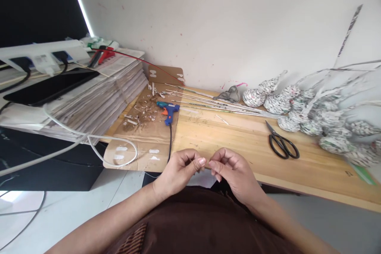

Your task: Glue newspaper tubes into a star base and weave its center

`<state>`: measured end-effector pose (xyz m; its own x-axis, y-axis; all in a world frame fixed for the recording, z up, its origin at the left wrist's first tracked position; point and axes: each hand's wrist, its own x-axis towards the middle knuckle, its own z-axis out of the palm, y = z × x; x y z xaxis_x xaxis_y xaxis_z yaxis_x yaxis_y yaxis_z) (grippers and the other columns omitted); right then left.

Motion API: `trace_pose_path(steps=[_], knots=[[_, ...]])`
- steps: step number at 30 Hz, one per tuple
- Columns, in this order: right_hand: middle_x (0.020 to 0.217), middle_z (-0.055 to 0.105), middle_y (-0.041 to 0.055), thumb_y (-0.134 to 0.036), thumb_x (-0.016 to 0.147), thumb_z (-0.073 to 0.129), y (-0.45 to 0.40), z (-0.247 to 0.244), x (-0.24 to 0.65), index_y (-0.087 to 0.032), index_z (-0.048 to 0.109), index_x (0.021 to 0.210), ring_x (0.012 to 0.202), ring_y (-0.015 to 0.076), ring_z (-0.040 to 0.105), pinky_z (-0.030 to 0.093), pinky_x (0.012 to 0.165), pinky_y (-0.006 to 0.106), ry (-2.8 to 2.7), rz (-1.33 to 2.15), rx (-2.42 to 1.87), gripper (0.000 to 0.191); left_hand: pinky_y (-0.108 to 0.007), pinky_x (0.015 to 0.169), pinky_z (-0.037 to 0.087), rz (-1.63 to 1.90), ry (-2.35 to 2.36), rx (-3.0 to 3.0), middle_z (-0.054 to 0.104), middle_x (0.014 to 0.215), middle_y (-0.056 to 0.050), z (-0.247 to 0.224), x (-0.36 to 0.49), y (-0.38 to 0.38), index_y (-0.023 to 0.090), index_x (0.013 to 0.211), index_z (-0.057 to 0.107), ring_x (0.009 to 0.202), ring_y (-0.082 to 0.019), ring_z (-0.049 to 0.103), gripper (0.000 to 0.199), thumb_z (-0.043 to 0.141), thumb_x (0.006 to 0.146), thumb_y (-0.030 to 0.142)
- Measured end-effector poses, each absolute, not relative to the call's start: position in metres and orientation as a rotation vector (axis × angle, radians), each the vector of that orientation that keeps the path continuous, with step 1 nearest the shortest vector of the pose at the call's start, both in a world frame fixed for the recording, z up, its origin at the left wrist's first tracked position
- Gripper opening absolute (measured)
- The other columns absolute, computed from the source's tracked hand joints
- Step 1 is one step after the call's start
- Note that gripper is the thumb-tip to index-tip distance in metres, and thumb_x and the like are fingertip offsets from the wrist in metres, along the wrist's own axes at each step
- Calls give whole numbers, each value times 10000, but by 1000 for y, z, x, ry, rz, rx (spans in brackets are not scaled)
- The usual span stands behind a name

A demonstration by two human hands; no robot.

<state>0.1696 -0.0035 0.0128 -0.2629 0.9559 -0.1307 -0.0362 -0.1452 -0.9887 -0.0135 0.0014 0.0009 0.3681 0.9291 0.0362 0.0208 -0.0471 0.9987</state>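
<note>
My left hand [186, 166] and my right hand [228, 168] are held close together at the table's front edge, each with thumb and fingertips pinched. Anything between the fingertips is too small to make out. Beyond my left hand a blue glue gun [169, 113] lies on a stained cardboard sheet [160, 135]. Black-handled scissors [281, 143] rest on the wooden table [202, 135], to the right of my right hand. Long thin paper rods [217, 105] are spread near the wall, and a short white stick [222, 120] lies in front of them.
Woven paper shapes [312, 115] with long stems crowd the table's right side. A grey lump [230, 94] sits by the wall. On the left, a newspaper stack [119, 95] holds a black phone [53, 85] and a power strip [41, 57]; a white cable [71, 131] loops over the cardboard.
</note>
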Motion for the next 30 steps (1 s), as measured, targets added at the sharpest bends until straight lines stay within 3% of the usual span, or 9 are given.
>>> trace_pose_path(steps=[4, 8, 10, 16, 20, 22, 24, 26, 30], knots=[[571, 583, -22, -422, 806, 677, -2, 8, 175, -169, 546, 734, 480, 71, 453, 366, 485, 212, -1335, 1560, -1191, 294, -232, 625, 404, 863, 875, 1670, 596, 624, -41, 3, -20, 2, 141, 605, 640, 609, -112, 535, 390, 539, 889, 389], [559, 544, -20, -494, 882, 547, 2, 1, 177, -181, 492, 662, 484, 87, 463, 358, 483, 228, -1321, 1534, -1151, 387, -267, 757, 455, 1036, 923, 1739, 694, 868, -82, 4, -22, 7, 199, 911, 736, 812, -168, 624, 183, 624, 841, 326], [552, 521, -12, -508, 918, 471, 5, 0, 177, -180, 481, 622, 492, 98, 474, 366, 483, 238, -1332, 1526, -1149, 441, -257, 709, 458, 1068, 1007, 1722, 702, 833, -74, 4, -23, 10, 203, 939, 736, 752, -159, 627, 197, 623, 841, 332], [668, 578, -11, -436, 866, 597, 17, 7, 181, -183, 582, 867, 536, 95, 493, 411, 530, 234, -1497, 1500, -1232, 253, -220, 547, 365, 961, 1140, 1755, 666, 663, -23, 3, -28, 17, 180, 808, 726, 560, -101, 509, 242, 622, 832, 397], [635, 542, -16, -438, 841, 621, 23, 8, 183, -186, 607, 820, 558, 108, 495, 422, 532, 236, -1593, 1455, -1264, 253, -243, 524, 310, 1030, 1219, 1898, 523, 526, -2, 7, -37, 25, 166, 622, 666, 508, -95, 413, 282, 660, 802, 384], [635, 539, -10, -440, 841, 617, 27, 6, 184, -188, 615, 785, 575, 116, 497, 423, 539, 241, -1648, 1397, -1280, 258, -253, 595, 369, 1125, 1248, 1931, 553, 583, -24, 9, -42, 31, 179, 633, 680, 584, -124, 486, 246, 665, 800, 359], [659, 559, -1, -432, 833, 628, 32, 4, 186, -193, 624, 785, 602, 124, 511, 433, 558, 248, -1699, 1322, -1288, 243, -277, 721, 430, 1243, 1277, 1903, 636, 760, -61, 8, -48, 38, 212, 794, 736, 747, -169, 572, 129, 658, 807, 314], [677, 581, 3, -421, 823, 641, 40, 2, 188, -197, 627, 788, 612, 128, 524, 441, 570, 252, -1735, 1270, -1291, 227, -306, 821, 448, 1322, 1296, 1839, 665, 923, -78, 6, -52, 44, 247, 934, 741, 882, -198, 599, 157, 629, 826, 265], [700, 602, 5, -399, 835, 629, 60, 2, 189, -198, 629, 807, 629, 129, 542, 446, 586, 253, -1782, 1227, -1282, 204, -311, 816, 471, 1237, 1279, 1766, 703, 908, -60, 1, -51, 47, 254, 904, 749, 857, -198, 634, 156, 609, 839, 234]])
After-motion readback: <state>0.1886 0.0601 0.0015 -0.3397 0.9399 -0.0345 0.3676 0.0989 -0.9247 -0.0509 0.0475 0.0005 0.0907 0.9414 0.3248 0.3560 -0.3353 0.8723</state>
